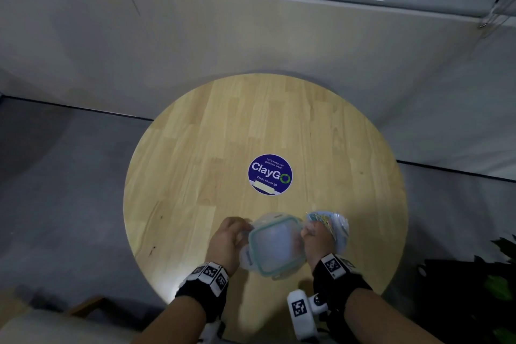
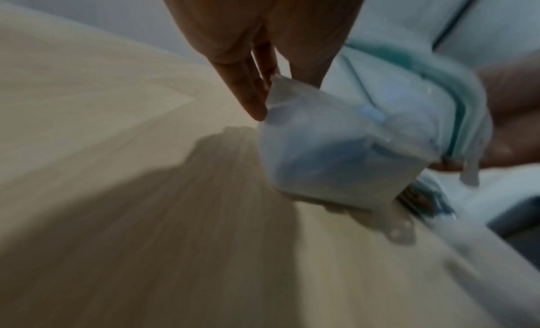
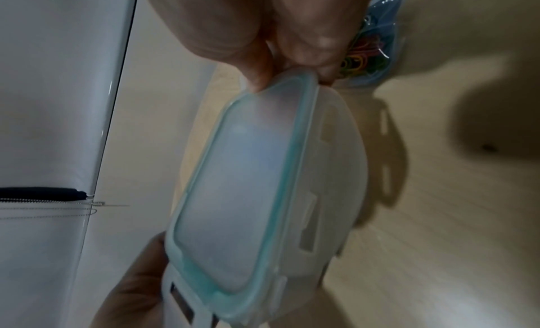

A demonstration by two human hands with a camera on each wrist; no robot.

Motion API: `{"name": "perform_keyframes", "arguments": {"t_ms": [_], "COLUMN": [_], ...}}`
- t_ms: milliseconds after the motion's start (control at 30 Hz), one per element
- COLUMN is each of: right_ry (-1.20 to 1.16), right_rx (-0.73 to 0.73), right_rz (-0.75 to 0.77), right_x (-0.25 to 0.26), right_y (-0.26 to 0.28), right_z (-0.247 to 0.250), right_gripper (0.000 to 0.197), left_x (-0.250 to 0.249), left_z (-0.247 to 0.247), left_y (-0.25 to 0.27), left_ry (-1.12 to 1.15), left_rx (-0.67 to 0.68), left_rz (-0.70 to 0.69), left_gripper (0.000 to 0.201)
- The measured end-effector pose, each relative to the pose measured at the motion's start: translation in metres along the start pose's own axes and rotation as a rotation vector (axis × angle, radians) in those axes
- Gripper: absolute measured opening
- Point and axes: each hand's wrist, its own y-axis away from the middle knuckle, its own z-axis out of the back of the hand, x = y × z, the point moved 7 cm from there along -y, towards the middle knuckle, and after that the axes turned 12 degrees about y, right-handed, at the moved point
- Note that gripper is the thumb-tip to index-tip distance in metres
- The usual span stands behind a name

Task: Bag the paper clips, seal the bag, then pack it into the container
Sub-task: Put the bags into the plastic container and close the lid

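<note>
Both our hands are low over the near edge of the table [image 1: 195,134], working the container [image 1: 272,246] between them. Our left hand [image 1: 226,240] grips its left end, fingers curled on a flap; our right hand [image 1: 317,240] pinches the lid [image 3: 242,183] at its right edge, lifting it so it tilts off the tub. The bag [image 1: 332,225] of clips [image 3: 365,53] lies on the table just beyond and right of our right hand, which is the nearer one. We judge the lid must come clear first. The bag's long axis seems to run away from us; its seal we cannot tell.
</note>
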Motion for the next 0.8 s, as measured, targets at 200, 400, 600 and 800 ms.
{"name": "perform_keyframes", "arguments": {"t_ms": [200, 400, 600, 800], "right_ry": [0.014, -0.025, -0.034, -0.044], "right_rx": [-0.086, -0.015, -0.008, 0.169], "right_rz": [-0.059, -0.118, -0.196, -0.221], "right_x": [0.017, 0.022, 0.010, -0.006], "right_y": [0.014, 0.019, 0.011, -0.014], "right_z": [0.013, 0.002, -0.011, -0.032], "right_gripper": [0.026, 0.025, 0.026, 0.032], "left_x": [0.002, 0.005, 0.004, 0.012], "left_z": [0.007, -0.007, 0.001, 0.009], "left_y": [0.012, 0.017, 0.017, 0.012], "left_ry": [0.312, 0.051, 0.091, 0.193], "left_rx": [-0.155, 0.110, 0.041, 0.031], "left_rz": [0.117, 0.231, 0.398, 0.429], "left_gripper": [0.029, 0.072, 0.067, 0.049]}}
